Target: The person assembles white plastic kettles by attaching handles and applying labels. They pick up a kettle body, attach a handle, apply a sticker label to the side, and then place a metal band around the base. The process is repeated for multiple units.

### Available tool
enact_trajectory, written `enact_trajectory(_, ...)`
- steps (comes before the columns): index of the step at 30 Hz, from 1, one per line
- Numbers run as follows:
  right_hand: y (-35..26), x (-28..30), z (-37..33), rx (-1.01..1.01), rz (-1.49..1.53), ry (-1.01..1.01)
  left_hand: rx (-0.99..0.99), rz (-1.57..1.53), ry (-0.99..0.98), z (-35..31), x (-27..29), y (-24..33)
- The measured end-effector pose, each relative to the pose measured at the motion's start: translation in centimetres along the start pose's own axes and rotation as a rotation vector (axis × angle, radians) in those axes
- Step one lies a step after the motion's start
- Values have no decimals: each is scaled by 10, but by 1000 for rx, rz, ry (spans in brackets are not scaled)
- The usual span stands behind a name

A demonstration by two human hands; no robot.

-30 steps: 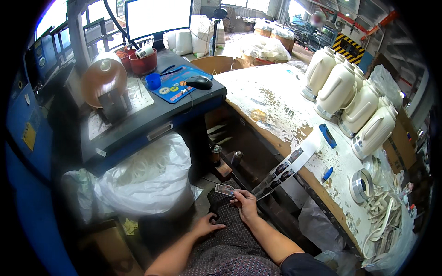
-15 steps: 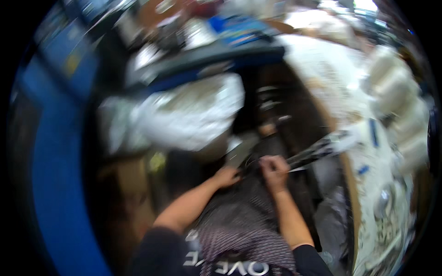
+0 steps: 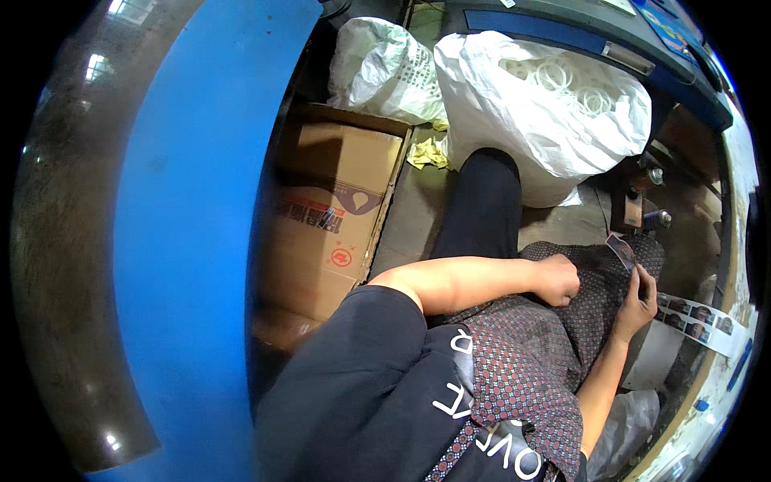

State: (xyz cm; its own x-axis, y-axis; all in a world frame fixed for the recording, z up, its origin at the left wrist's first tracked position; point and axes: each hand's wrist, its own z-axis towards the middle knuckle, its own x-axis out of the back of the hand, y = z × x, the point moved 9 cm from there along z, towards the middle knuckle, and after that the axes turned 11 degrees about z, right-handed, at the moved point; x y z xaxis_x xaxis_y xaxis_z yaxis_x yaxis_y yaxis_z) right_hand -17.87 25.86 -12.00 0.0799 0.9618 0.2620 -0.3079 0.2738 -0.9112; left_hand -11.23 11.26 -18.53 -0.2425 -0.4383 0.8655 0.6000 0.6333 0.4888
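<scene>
My right hand (image 3: 637, 305) pinches a small dark printed label (image 3: 621, 252) between thumb and fingertips, holding it above my lap. My left hand (image 3: 557, 280) is curled into a fist over the patterned apron (image 3: 522, 353); whatever it may hold is hidden. The two hands are a short way apart. Just beyond my right wrist, a white strip of small dark pictures (image 3: 699, 321) hangs off the edge of the worktable (image 3: 687, 402).
A white sack of translucent rings (image 3: 514, 104) stands ahead, with a smaller white sack (image 3: 385, 72) beside it. An open cardboard box (image 3: 321, 225) sits on my left, next to a blue panel (image 3: 193, 241). Small cans (image 3: 658, 218) stand near the table.
My view has swung left, so the sacks and worktable appear farther right, and the blur is gone. My left hand has closed into a fist; a label shows in my right.
</scene>
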Motion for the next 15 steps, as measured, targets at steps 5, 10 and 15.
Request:
enact_trajectory(5, -2, -9, -2, 27, -64, -57, -49, -74, 87, 2, -3, 6)
enact_trajectory(10, -4, -25, 3, 69, -118, -109, 42, -123, 196, 1, 17, -11)
enact_trajectory(15, -6, -25, 2, 68, -181, -101, 56, -185, 283, -1, 35, -15)
